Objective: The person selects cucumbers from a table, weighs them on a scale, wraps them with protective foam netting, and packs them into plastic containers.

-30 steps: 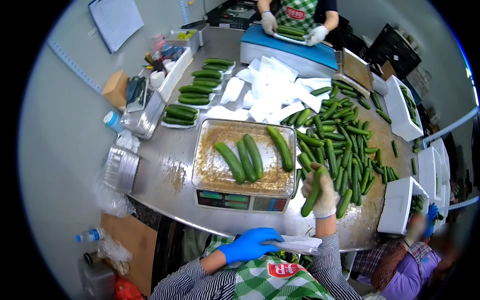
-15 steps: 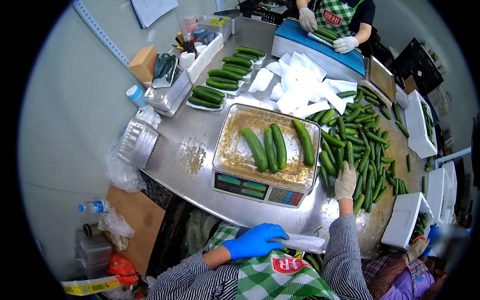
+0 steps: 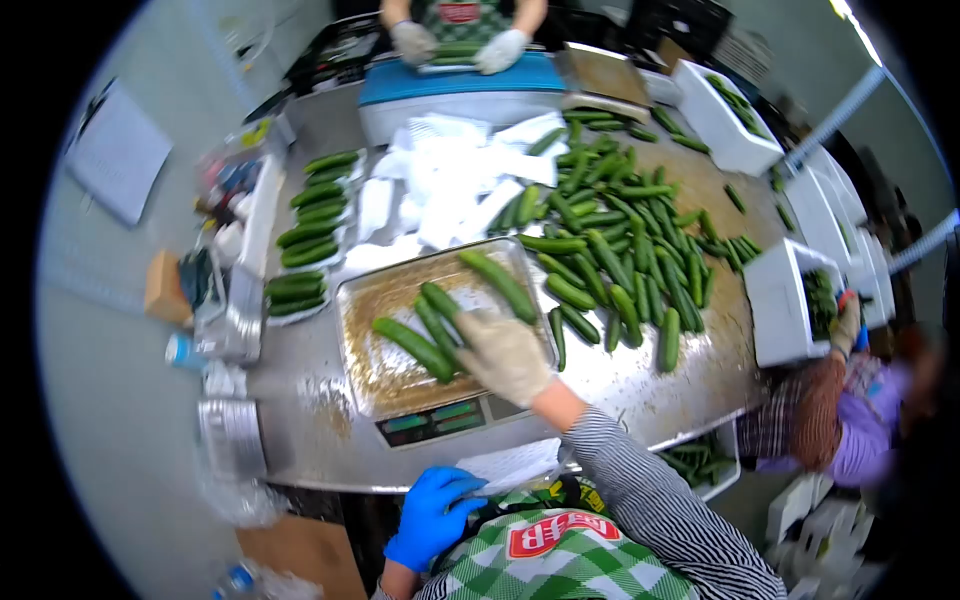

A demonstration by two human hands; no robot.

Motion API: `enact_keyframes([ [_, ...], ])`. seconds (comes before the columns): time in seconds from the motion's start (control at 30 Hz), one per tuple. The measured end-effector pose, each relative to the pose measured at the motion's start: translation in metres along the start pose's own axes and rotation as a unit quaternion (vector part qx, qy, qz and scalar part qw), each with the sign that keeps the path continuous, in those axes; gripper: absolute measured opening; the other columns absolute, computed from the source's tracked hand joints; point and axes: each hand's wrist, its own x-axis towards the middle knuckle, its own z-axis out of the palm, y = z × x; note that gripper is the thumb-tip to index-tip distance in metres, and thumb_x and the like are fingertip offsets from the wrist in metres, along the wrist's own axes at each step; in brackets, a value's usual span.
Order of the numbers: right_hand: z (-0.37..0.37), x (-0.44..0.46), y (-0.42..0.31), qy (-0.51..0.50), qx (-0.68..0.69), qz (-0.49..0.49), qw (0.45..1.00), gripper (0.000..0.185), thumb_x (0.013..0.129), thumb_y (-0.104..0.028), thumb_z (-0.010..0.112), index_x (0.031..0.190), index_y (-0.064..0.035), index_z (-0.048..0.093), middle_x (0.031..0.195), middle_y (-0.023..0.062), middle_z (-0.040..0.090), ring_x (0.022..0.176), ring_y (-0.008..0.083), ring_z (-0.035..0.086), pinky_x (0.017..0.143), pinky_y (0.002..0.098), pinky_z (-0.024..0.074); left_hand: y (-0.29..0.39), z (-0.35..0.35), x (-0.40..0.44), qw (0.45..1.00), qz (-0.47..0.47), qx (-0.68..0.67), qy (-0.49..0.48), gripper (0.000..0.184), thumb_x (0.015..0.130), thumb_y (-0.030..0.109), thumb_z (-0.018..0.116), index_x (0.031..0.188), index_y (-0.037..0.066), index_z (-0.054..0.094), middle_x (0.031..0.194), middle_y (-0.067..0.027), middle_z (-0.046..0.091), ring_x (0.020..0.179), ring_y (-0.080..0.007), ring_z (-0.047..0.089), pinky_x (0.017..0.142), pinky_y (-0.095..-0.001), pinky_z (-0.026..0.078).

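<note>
Right hand over the weighing tray, cucumbers beneath; left hand on a white pad.

Right hand [image 3: 505,358]: cream glove, motion-blurred, fingers forward and left; grip cannot be told. Left hand [image 3: 432,518]: blue glove, fingers closed on the left end of the white pad [image 3: 512,466], near the table's front edge.

Cucumbers on tray [image 3: 412,348]: four visible. Three lie near the right hand, one by the far-right side.

Weighing tray [image 3: 385,391]: raised rim all round; bare metal shows at its near-left part. Steel table [image 3: 300,395]: open to the tray's left. To the right, the cucumber pile [image 3: 640,250] comes up beside the rim.

Obscured: middle cucumbers' near ends, under the glove; keypad end of the scale display [image 3: 430,422], under the wrist. Far worker [image 3: 460,15]: cut off at top.

Orientation: all four tray cucumbers slant, long axes running far-left to near-right.
</note>
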Motion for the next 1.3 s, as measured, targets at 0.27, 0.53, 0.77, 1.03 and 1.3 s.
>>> enact_keyframes([
  [0.27,0.042,0.001,0.007,0.014,-0.013,0.212,0.977,0.037,0.091,-0.026,0.061,0.118,-0.0007,0.056,0.101,0.0216,0.063,0.097,0.0360,0.063,0.084,0.0454,0.0521,-0.028,-0.021,0.008,0.995,-0.036,-0.077,-0.044,0.030,0.066,-0.002,0.076,0.095,-0.003,0.070,0.091,-0.0150,0.065,0.086,-0.0262,0.065,0.079,-0.0342,0.051],
  [0.53,0.013,-0.040,0.022,0.054,0.323,0.260,0.908,0.055,0.095,-0.033,0.054,0.136,0.0037,0.050,0.128,0.0249,0.060,0.117,0.0336,0.060,0.104,0.0373,0.0430,-0.040,-0.033,0.034,0.984,-0.045,-0.142,-0.100,0.032,0.068,0.000,0.078,0.098,-0.002,0.069,0.100,-0.0124,0.066,0.093,-0.0245,0.064,0.085,-0.0335,0.051],
  [0.77,0.046,-0.125,0.027,-0.039,0.688,0.262,0.675,0.044,0.093,-0.025,0.060,0.130,-0.0009,0.058,0.126,0.0155,0.063,0.111,0.0223,0.062,0.099,0.0340,0.0477,-0.040,0.008,0.058,0.908,-0.203,-0.367,-0.018,0.033,0.074,-0.006,0.069,0.107,-0.004,0.066,0.110,-0.0071,0.063,0.099,-0.0199,0.063,0.090,-0.0330,0.050],
  [1.03,0.010,-0.104,0.110,0.063,-0.054,0.394,0.915,0.033,0.088,-0.031,0.061,0.101,-0.0007,0.063,0.097,0.0212,0.065,0.088,0.0377,0.066,0.077,0.0459,0.0534,-0.024,0.037,0.053,0.892,-0.252,-0.369,-0.069,0.036,0.076,-0.009,0.073,0.110,-0.003,0.067,0.107,-0.0061,0.063,0.098,-0.0182,0.064,0.088,-0.0332,0.052],
  [1.3,-0.009,-0.090,0.117,0.222,0.013,0.296,0.929,0.041,0.087,-0.023,0.065,0.123,-0.0059,0.057,0.100,0.0201,0.064,0.087,0.0377,0.065,0.076,0.0464,0.0529,0.009,0.055,0.067,0.898,-0.269,-0.325,-0.121,0.036,0.077,-0.005,0.075,0.112,-0.004,0.067,0.138,-0.0151,0.054,0.126,-0.0245,0.051,0.105,-0.0357,0.043],
])
